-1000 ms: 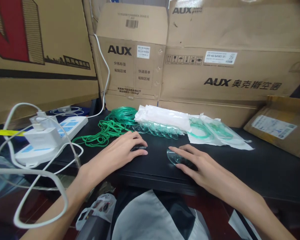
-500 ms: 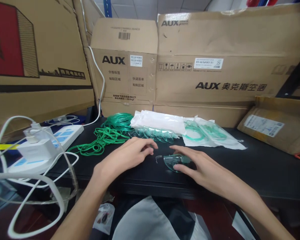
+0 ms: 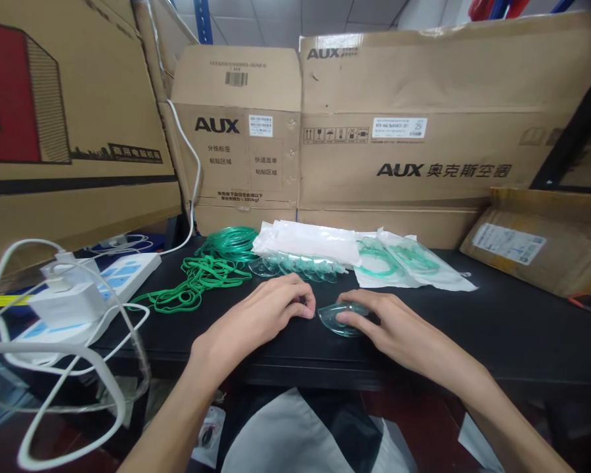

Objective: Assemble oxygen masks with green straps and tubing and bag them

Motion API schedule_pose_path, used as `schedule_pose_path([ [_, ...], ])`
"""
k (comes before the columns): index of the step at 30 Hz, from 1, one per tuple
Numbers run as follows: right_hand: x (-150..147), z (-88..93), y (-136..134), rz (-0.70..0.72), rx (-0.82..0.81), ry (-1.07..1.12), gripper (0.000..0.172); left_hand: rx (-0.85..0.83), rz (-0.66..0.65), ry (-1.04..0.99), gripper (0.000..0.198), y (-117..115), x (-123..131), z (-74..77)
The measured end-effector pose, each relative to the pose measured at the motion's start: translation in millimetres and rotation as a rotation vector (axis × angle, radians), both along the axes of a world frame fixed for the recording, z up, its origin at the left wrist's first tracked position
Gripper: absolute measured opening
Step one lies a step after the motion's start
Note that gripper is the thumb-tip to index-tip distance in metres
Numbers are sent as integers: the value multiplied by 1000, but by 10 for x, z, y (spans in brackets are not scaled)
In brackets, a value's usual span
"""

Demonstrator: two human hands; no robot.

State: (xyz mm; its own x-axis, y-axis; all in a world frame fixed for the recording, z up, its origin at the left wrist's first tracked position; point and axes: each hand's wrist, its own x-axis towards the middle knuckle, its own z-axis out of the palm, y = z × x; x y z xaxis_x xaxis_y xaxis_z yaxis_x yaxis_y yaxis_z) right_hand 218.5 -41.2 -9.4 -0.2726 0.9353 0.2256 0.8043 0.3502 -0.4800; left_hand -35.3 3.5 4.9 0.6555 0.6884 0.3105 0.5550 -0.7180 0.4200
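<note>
A clear green-tinted plastic mask (image 3: 339, 318) lies on the black table (image 3: 497, 328) near its front edge. My right hand (image 3: 394, 328) holds it, thumb and fingers wrapped round its right side. My left hand (image 3: 266, 315) rests just left of the mask, fingers curled with the tips pinched at its left edge; what they pinch is too small to make out. Behind the hands lie a row of similar clear masks (image 3: 295, 266), a heap of green elastic bands (image 3: 197, 286) and a coil of green tubing (image 3: 231, 240).
White plastic bags (image 3: 310, 240) and bagged green tubing (image 3: 404, 263) lie at the back of the table. Large cardboard boxes (image 3: 374, 131) wall in the back and left. A white power strip with chargers and cables (image 3: 79, 295) sits at the left. A padded parcel (image 3: 532, 243) lies at right.
Both hands have drawn together around the mask. My left hand moved right to the mask's left edge and its fingers curled. The view tilted upward a little.
</note>
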Motion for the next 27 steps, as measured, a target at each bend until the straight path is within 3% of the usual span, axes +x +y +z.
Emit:
schedule_pose_path([
  [6,-71,-16,-31,14,-28,32,50,31,-55,25,17,-81,91,27],
  [10,-84,-18,-21,20,-23,28,49,7,-4,7,7,-64,114,-1],
  [18,-95,4,-11,46,-11,66,46,-52,18,-37,12,-37,108,9],
  [27,-157,183,-45,132,-24,309,37,-229,24,-275,22,1,147,67],
])
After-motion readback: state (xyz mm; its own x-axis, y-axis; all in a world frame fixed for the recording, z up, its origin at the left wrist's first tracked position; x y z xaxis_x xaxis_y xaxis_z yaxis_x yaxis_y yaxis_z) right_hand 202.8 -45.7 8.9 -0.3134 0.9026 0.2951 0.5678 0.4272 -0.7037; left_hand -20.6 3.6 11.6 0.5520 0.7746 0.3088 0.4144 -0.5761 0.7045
